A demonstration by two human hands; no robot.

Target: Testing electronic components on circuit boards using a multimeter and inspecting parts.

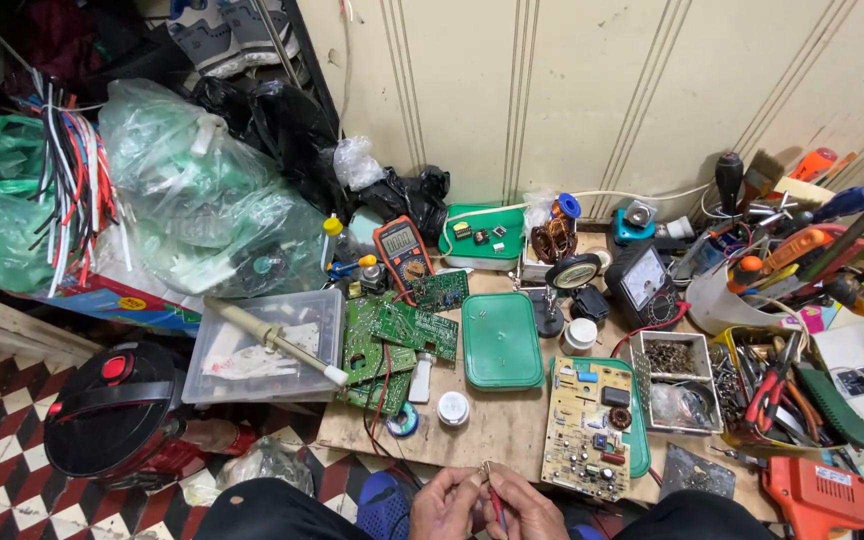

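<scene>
Head view looks down on a crowded wooden work board (pixel 492 420) that lies on a tiled floor, and the person sits at its near edge with both hands close to the body. The left hand (pixel 447 505) is curled, and its fingertips pinch a small metal part (pixel 485 468) that points up between the two hands; it is too small to say exactly what it is. The right hand (pixel 527 510) is also closed, and it grips a thin red tool (pixel 497 505) like a pen, with the tip against that small part. I think the hands are kept so near to the eyes because the work is fine and needs steady control. Just beyond the right hand a beige circuit board (pixel 589 430) rests on a green tray (pixel 640 440), within easy reach. A green lid (pixel 500 342) lies flat in the middle of the board, and green circuit boards (pixel 392 340) are piled to its left. A clear plastic box (pixel 262 345) carries a white soldering tool (pixel 277 342) across its top, probably so the tip stays off the wood. An orange multimeter (pixel 402 248) leans near the wall, and a yellow box of pliers (pixel 787 395) stands on the right side.
</scene>
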